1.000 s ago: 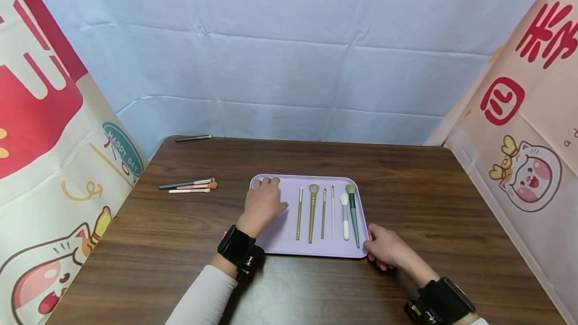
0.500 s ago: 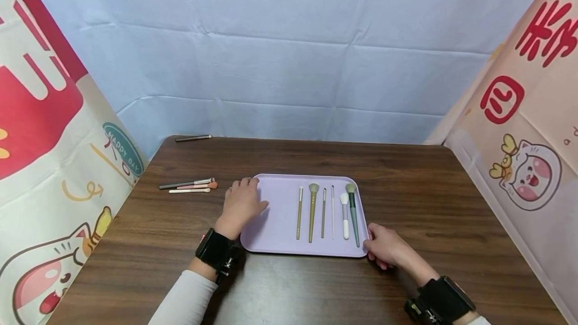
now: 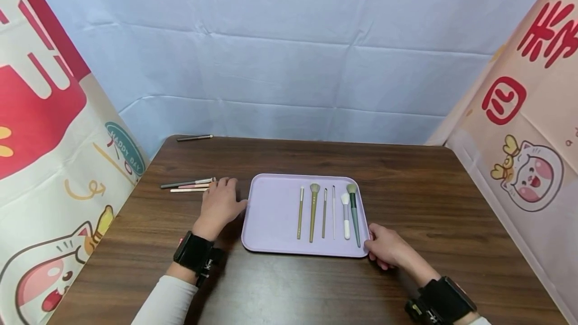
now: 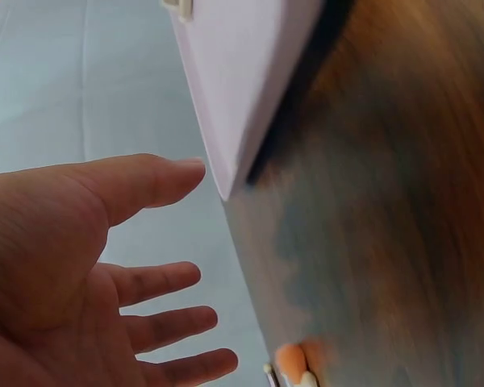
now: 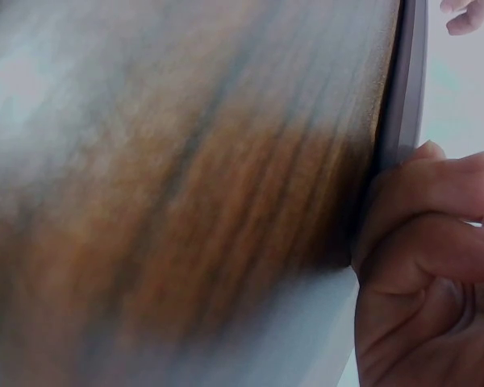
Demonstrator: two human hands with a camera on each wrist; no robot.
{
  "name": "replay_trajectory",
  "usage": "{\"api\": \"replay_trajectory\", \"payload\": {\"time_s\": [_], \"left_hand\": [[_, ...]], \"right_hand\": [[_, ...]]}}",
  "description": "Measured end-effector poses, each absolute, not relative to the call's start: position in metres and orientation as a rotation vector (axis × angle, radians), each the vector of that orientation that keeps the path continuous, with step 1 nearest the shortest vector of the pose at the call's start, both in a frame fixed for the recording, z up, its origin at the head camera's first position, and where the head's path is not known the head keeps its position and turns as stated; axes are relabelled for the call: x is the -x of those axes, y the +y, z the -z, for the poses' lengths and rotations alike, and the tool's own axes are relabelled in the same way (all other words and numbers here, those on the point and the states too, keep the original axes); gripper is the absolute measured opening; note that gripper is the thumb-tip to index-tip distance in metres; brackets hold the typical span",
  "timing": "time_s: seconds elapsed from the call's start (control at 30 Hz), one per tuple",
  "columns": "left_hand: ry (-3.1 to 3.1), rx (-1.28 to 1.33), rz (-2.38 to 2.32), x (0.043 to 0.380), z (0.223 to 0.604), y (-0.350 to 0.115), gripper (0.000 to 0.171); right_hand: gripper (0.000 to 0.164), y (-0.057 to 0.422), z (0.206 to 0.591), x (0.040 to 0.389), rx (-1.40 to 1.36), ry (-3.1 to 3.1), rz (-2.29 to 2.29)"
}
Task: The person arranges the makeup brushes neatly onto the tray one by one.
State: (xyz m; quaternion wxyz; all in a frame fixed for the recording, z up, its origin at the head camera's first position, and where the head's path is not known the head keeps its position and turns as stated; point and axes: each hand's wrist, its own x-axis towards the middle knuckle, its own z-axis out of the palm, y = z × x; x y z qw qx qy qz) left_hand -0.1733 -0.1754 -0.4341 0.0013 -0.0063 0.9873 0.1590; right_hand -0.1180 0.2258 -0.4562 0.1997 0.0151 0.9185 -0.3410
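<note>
My left hand (image 3: 220,205) hovers with spread fingers between the tray's left edge and a small group of makeup brushes; its fingertips overlap the brush ends in the head view. The group has a dark-handled brush (image 3: 180,184), a pink brush and a white-handled brush (image 3: 185,190). In the left wrist view, an orange brush head (image 4: 290,361) shows beyond the empty fingers. My right hand (image 3: 385,246) pinches the near right corner of the lilac tray (image 3: 268,219), fingers curled. On the tray's right half lie several brushes in a row, including a fluffy green brush (image 3: 354,214).
A further dark brush (image 3: 195,138) lies at the table's far left edge. The brown wooden table (image 3: 316,290) is bordered by a pale blue backdrop (image 3: 280,64) and printed cloths at both sides.
My left hand has moved left from over the tray to beside the brush group. My right hand and the tray have stayed in place.
</note>
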Motion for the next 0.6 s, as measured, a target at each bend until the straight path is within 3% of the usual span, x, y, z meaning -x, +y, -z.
{"api": "replay_trajectory", "payload": {"time_s": [0.6], "left_hand": [[3.134,0.077,-0.443,0.166,0.432,-0.214,0.065]], "right_hand": [[0.007,0.226,0.455,0.117,-0.056,2.559,0.957]]}}
